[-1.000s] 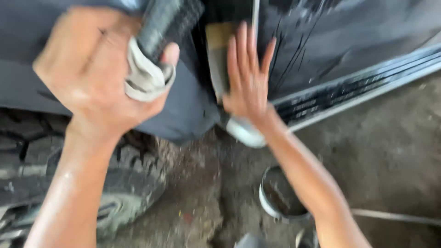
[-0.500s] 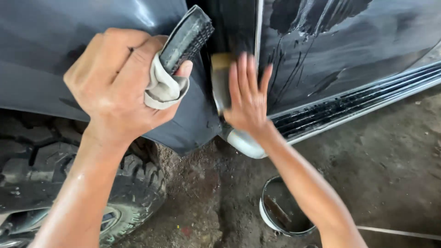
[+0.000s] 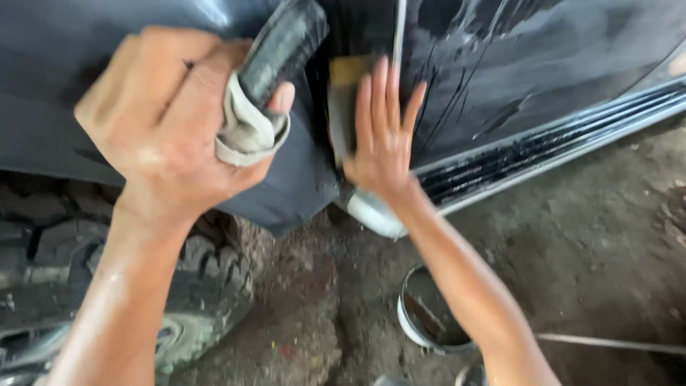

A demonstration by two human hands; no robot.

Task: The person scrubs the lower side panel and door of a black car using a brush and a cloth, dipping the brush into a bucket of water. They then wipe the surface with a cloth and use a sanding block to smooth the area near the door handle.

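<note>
We note a bare dirt floor [image 3: 586, 236] bearing a round metal bowl [image 3: 429, 318] and a tyre [image 3: 107, 286].

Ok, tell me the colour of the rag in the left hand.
Pale grey-beige rag, bunched in the left hand around a dark handle; seen in the head view.

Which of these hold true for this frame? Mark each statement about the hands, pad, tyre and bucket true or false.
1. The left hand grips a cloth and a dark tool. True.
2. The right hand lies flat on a tan pad against the wet car panel. True.
3. The right hand is in the bucket. False: the bucket sits on the ground below the forearm.
4. The tyre is on the right of the view. False: it is at lower left.
5. The ground is tiled. False: it looks like bare dirt.
</note>
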